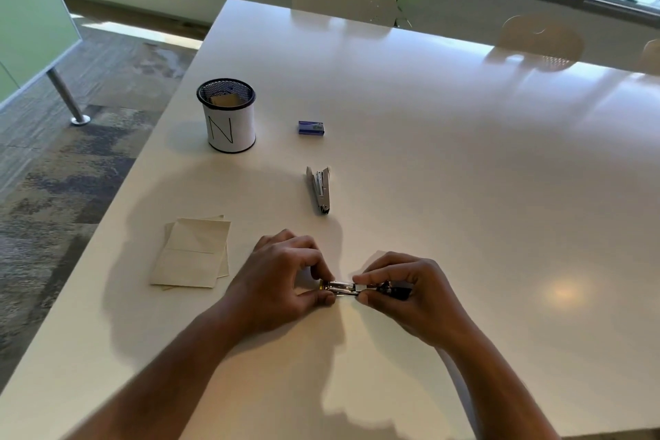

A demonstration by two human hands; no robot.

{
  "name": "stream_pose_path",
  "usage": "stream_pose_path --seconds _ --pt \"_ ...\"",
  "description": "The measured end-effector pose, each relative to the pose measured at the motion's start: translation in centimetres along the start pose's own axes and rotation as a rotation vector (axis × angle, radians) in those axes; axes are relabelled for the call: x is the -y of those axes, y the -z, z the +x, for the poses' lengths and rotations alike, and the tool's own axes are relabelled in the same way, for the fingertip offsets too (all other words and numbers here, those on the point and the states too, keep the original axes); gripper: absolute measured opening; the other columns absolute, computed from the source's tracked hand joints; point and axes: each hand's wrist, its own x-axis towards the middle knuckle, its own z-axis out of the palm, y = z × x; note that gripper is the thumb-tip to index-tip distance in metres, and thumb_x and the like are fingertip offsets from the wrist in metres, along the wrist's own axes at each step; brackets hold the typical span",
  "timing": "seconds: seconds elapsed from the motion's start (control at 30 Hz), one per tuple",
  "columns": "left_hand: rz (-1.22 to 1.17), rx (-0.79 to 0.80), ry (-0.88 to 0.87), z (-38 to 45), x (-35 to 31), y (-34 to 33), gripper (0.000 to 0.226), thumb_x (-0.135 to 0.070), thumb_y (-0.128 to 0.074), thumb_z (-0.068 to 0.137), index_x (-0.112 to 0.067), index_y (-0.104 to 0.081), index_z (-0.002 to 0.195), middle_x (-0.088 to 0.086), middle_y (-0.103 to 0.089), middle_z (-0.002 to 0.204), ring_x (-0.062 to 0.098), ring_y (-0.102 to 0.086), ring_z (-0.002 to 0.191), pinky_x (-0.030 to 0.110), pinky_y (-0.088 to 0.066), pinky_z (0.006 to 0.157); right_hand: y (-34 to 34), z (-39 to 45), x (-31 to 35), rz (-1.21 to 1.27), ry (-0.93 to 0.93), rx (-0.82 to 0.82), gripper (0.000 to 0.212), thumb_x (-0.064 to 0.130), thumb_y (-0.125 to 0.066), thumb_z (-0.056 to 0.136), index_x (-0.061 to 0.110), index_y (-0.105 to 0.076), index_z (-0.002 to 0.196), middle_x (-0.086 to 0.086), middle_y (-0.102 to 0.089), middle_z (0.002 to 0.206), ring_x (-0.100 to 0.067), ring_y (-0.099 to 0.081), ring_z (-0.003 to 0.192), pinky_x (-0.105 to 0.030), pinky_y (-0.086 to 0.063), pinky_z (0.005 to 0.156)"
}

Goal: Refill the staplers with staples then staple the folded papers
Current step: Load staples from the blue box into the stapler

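Staples could spill or jam if the stapler, pinched at opposite ends by the left hand and right hand above the worktop, is tilted; folded papers lie left of the hands.

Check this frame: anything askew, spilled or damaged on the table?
Nothing spilled or damaged. The folded papers lie slightly fanned, and the spare stapler lies on its side; both hands hold the other stapler.
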Motion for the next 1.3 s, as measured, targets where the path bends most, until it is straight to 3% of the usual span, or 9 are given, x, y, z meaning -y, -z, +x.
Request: stream_pose_path --seconds 0.37,0.5,0.67,1.3 --pt "0.009 0.010 -0.010 -0.1 0.1 0.0 0.026 -0.054 -0.081 0.076 -0.036 -0.074 0.093 -0.025 -0.060 0.093 0.002 -0.049 0.096 0.029 -0.040 0.086 -0.7 -0.4 0.1 -0.161 0.144 -0.102 0.031 0.034 -0.094 0.076 0.027 -0.080 0.102 0.015 -0.076 0.104 -0.017 -0.075 0.093 -0.046 -0.060 0.074" --pt "0.009 0.002 -0.005 -0.2 0.1 0.1 0.024 -0.052 -0.082 0.076 -0.037 -0.074 0.093 -0.025 -0.060 0.094 0.001 -0.049 0.097 0.029 -0.040 0.086 -1.2 -0.6 -0.3 -0.197 0.255 -0.180 0.028 0.030 -0.092 0.081 0.019 -0.068 0.090 0.011 -0.072 0.104 -0.019 -0.072 0.096 -0.042 -0.057 0.073" --pt "0.010 -0.007 0.000 -0.2 0.0 0.1 0.024 -0.051 -0.083 0.076 -0.035 -0.074 0.092 -0.024 -0.061 0.093 0.004 -0.050 0.096 0.032 -0.042 0.089 -1.5 -0.6 -0.4 -0.341 0.322 -0.206 0.025 0.041 -0.084 0.088 0.022 -0.068 0.086 0.014 -0.064 0.108 -0.011 -0.067 0.092 -0.031 -0.055 0.067" --pt "0.019 -0.022 0.007 -0.4 -0.3 0.0 0.026 -0.051 -0.082 0.076 -0.033 -0.071 0.091 -0.024 -0.059 0.095 0.005 -0.048 0.097 0.030 -0.040 0.088 -2.3 -0.8 0.4 -0.597 0.340 -0.062 0.036 0.063 -0.070 0.092 0.040 -0.065 0.119 0.014 -0.060 0.127 -0.007 -0.059 0.114 -0.037 -0.052 0.085"
